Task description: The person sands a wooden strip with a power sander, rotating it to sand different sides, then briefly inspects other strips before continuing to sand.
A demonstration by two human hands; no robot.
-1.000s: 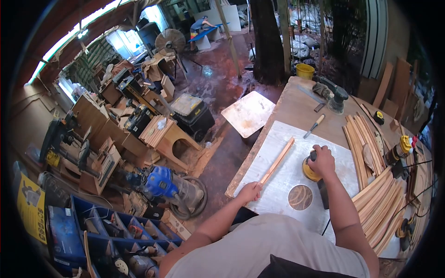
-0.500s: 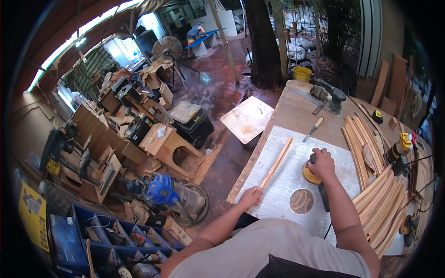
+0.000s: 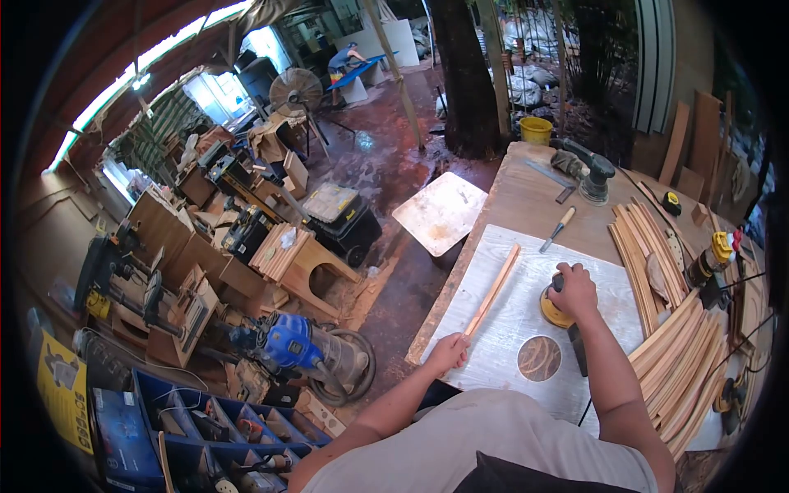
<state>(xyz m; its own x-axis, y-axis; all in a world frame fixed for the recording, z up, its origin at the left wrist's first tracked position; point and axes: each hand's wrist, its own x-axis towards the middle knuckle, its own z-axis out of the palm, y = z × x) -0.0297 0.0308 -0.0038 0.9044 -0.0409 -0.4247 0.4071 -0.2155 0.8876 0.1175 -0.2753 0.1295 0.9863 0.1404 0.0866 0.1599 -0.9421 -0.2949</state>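
My left hand [image 3: 449, 353] is closed around the near end of a thin wooden strip [image 3: 495, 287], which points away from me over a silvery sheet [image 3: 485, 361] on the bench. To its right, my right hand [image 3: 577, 292] grips the top of a yellow and black power sander [image 3: 555, 311], fingers wrapped over it. The sander stands on the sheet, apart from the strip. Just below it the sheet has a round hole [image 3: 539, 359]. A chisel [image 3: 558, 229] with a wooden handle lies at the sheet's far edge.
Bundled wooden strips [image 3: 678, 361] cover the bench's right side. Farther back are a green sander [image 3: 597, 179], a square [image 3: 552, 181], a tape measure [image 3: 671, 203] and a yellow bucket [image 3: 536, 131]. A blue vacuum [image 3: 292, 343] stands at left; another person [image 3: 345, 64] works far back.
The whole view has shifted slightly. Both hands keep their grips, with the strip and the sander in about the same places on the sheet.
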